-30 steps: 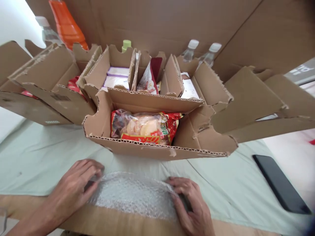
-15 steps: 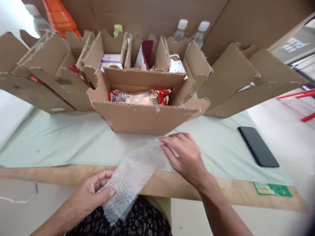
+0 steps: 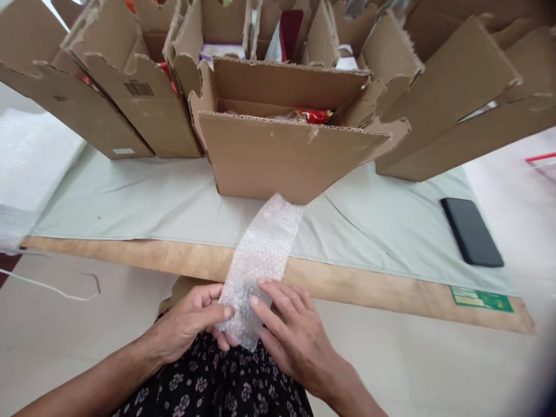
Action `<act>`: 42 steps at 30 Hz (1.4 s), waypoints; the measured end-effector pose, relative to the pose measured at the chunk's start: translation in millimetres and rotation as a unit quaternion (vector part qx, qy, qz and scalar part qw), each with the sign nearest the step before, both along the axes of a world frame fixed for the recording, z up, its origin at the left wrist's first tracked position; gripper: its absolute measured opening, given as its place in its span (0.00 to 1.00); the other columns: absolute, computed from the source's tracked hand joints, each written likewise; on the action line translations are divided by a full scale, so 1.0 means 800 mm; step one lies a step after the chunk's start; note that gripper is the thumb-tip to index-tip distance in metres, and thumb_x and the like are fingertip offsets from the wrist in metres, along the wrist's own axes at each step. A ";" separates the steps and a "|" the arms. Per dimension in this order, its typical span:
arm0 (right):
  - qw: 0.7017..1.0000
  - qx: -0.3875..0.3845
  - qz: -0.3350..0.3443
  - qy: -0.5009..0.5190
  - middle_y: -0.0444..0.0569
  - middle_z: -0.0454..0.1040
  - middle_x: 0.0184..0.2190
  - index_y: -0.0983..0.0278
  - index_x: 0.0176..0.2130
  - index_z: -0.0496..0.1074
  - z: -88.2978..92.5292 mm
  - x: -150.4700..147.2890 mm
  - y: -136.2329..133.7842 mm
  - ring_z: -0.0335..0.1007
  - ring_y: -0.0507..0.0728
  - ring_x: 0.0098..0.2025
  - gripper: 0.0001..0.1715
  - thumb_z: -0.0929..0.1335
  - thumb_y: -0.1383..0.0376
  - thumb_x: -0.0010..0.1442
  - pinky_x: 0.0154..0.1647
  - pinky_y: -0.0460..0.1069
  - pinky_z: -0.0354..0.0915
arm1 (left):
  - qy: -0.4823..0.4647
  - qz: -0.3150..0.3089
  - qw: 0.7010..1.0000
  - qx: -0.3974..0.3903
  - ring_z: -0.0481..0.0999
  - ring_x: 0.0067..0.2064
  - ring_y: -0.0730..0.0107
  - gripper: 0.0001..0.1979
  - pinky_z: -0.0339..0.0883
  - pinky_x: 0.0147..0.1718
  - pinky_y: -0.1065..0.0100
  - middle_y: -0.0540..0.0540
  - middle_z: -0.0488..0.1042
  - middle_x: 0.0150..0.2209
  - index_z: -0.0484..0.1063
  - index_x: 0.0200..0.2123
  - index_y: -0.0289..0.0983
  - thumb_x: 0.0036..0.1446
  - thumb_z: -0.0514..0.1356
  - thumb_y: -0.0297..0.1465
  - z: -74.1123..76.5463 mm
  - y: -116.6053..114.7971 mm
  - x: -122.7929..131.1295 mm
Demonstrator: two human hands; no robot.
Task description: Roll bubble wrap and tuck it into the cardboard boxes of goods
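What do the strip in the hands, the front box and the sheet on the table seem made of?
Strip: likely clear plastic bubble wrap, given its shiny, bumpy surface.
Front box: matte brown corrugated cardboard; ridges show along its cut upper edge.
Sheet: matte pale green fabric, probably, judging by soft creases; which fibre, I cannot tell.

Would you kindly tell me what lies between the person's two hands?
The head view shows a strip of bubble wrap between the left hand and the right hand.

A pale floor (image 3: pixel 403 353) spreads beneath a wooden table (image 3: pixel 369 284) draped in light green cloth (image 3: pixel 152 202).
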State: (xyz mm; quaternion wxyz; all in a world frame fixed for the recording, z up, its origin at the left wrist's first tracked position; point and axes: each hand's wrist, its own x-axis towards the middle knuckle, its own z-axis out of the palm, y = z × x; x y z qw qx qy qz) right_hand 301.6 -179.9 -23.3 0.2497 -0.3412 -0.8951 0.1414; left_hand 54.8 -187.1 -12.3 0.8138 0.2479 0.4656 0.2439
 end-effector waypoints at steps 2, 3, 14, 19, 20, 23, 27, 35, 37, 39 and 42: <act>0.996 0.005 -0.044 0.081 0.56 0.81 0.51 0.63 0.60 0.69 -0.015 -0.019 -0.011 0.77 0.61 0.52 0.27 0.65 0.77 0.65 0.47 0.57 0.72 | -0.008 -0.013 1.000 0.014 0.83 0.32 0.65 0.25 0.77 0.31 0.69 0.40 0.83 0.34 0.81 0.44 0.33 0.56 0.71 0.50 0.004 0.001 -0.007; 0.991 0.001 -0.065 0.117 0.54 0.82 0.48 0.63 0.61 0.68 -0.020 -0.024 -0.013 0.78 0.60 0.51 0.28 0.65 0.78 0.63 0.47 0.56 0.72 | -0.002 -0.008 1.000 0.026 0.83 0.33 0.66 0.25 0.78 0.33 0.69 0.40 0.83 0.34 0.81 0.42 0.33 0.57 0.70 0.50 0.006 0.001 -0.012; 0.989 0.040 -0.135 0.048 0.60 0.74 0.63 0.57 0.68 0.60 -0.048 0.000 -0.056 0.66 0.68 0.69 0.38 0.69 0.73 0.64 0.59 0.64 0.69 | -0.046 0.060 0.994 -0.075 0.81 0.30 0.65 0.18 0.78 0.25 0.69 0.42 0.81 0.32 0.78 0.37 0.32 0.54 0.73 0.41 -0.013 -0.006 0.003; 0.975 0.026 -0.138 0.174 0.48 0.84 0.42 0.56 0.57 0.72 -0.039 -0.022 -0.031 0.82 0.61 0.47 0.29 0.65 0.79 0.62 0.46 0.57 0.74 | 0.002 0.045 0.998 0.031 0.82 0.32 0.62 0.22 0.79 0.29 0.64 0.41 0.81 0.33 0.78 0.42 0.34 0.64 0.63 0.49 -0.008 -0.017 -0.013; 0.968 0.001 -0.151 0.203 0.47 0.84 0.40 0.56 0.55 0.74 -0.036 -0.023 -0.026 0.82 0.60 0.44 0.26 0.65 0.78 0.63 0.43 0.56 0.75 | 0.061 0.067 0.991 0.101 0.83 0.36 0.60 0.21 0.80 0.34 0.62 0.41 0.82 0.36 0.78 0.46 0.35 0.66 0.61 0.48 -0.008 -0.022 -0.019; 0.941 -0.081 -0.214 0.248 0.47 0.84 0.40 0.56 0.53 0.76 -0.032 -0.024 -0.018 0.82 0.58 0.41 0.20 0.67 0.74 0.66 0.40 0.54 0.78 | 0.281 0.090 0.900 0.320 0.80 0.55 0.54 0.24 0.76 0.55 0.53 0.40 0.80 0.54 0.71 0.61 0.43 0.63 0.66 0.39 -0.008 -0.031 -0.024; 0.928 -0.126 -0.270 0.225 0.49 0.84 0.44 0.57 0.56 0.75 -0.034 -0.023 -0.013 0.83 0.58 0.40 0.18 0.69 0.69 0.67 0.41 0.52 0.80 | 0.369 0.039 0.763 0.529 0.76 0.60 0.53 0.35 0.70 0.62 0.51 0.40 0.76 0.59 0.61 0.69 0.46 0.61 0.67 0.30 -0.014 -0.015 0.005; 0.929 0.070 -0.312 0.189 0.53 0.80 0.52 0.58 0.68 0.65 -0.028 -0.014 -0.018 0.78 0.62 0.54 0.37 0.73 0.73 0.64 0.51 0.59 0.78 | 0.435 0.044 0.734 0.519 0.77 0.34 0.69 0.23 0.74 0.40 0.66 0.51 0.76 0.32 0.66 0.65 0.35 0.68 0.57 0.29 -0.031 0.041 0.040; 0.944 0.101 -0.265 0.169 0.53 0.80 0.51 0.60 0.65 0.69 -0.024 -0.015 -0.021 0.76 0.62 0.56 0.33 0.73 0.74 0.64 0.53 0.58 0.76 | 0.437 0.040 0.730 0.524 0.76 0.32 0.70 0.25 0.73 0.38 0.67 0.53 0.75 0.31 0.64 0.67 0.35 0.67 0.57 0.27 -0.033 0.044 0.040; 0.967 0.086 -0.213 0.112 0.55 0.80 0.53 0.62 0.59 0.73 -0.023 -0.020 -0.019 0.73 0.64 0.60 0.24 0.73 0.72 0.65 0.55 0.60 0.73 | 0.445 0.031 0.724 0.525 0.76 0.32 0.70 0.27 0.74 0.38 0.66 0.53 0.75 0.31 0.62 0.68 0.36 0.67 0.57 0.26 -0.034 0.046 0.039; 0.981 0.056 -0.175 0.055 0.52 0.82 0.52 0.62 0.53 0.74 -0.029 -0.026 -0.004 0.75 0.65 0.59 0.14 0.70 0.71 0.68 0.56 0.61 0.68 | 0.454 0.030 0.702 0.548 0.79 0.35 0.67 0.29 0.76 0.40 0.64 0.50 0.78 0.35 0.59 0.70 0.36 0.67 0.59 0.26 -0.032 0.045 0.034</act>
